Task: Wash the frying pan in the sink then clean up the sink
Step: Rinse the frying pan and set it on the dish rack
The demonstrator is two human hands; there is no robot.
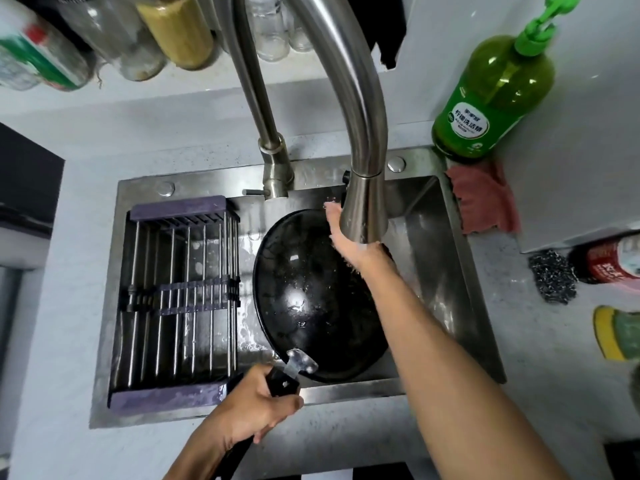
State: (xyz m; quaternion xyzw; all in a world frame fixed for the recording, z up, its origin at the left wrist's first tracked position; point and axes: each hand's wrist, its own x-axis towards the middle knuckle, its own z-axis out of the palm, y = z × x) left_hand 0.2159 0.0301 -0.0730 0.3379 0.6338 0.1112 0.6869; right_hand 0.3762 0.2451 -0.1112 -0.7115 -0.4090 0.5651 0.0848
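The left hand (254, 407) grips the black handle (281, 381) of the frying pan (311, 299), fingers curled round it at the near rim of the sink (446, 237). The pan lies in the sink basin, its dark wet inside facing up, with its far edge under the faucet spout (363, 202). The right hand (344, 237) reaches over the pan's far right edge, fingers straight and together, palm against the spray head of the spout, which hides part of the hand; it holds nothing that shows. Droplets glint round its fingertips.

In the left part of the sink sits a drying rack (180, 299) of metal rods with purple end pieces. On the counter to the far right stands a green dish soap bottle (491, 95) with a pump, and just near of it lies a reddish cloth (485, 199). Further right lie a steel wool scrubber (552, 278) and a yellow-green sponge (616, 337). Jars (173, 29) line the far left.
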